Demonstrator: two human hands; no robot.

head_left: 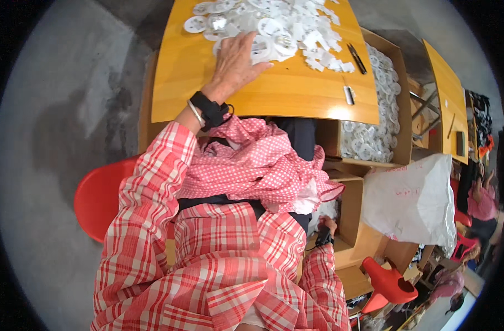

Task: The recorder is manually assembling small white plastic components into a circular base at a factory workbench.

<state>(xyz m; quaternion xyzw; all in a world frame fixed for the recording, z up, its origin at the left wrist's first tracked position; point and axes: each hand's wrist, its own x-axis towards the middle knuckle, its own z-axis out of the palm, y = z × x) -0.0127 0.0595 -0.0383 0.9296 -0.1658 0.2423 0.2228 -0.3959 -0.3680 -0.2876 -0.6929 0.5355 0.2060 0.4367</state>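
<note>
Yellow table. White disc pile: on table, spread sideways, ahead and rightward of left fingers. Left hand: nearer, at pile's edge, thumb apart from fingers. Right hand: low, well apart; finger state cannot be told.

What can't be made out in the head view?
In the head view:
Whatever lies under the left hand: hidden by palm and fingers.
Whether the right hand holds anything: too small to tell.
Far end of the white parts pile: cut off by the top edge.
Co-worker: small, blurred.
</note>
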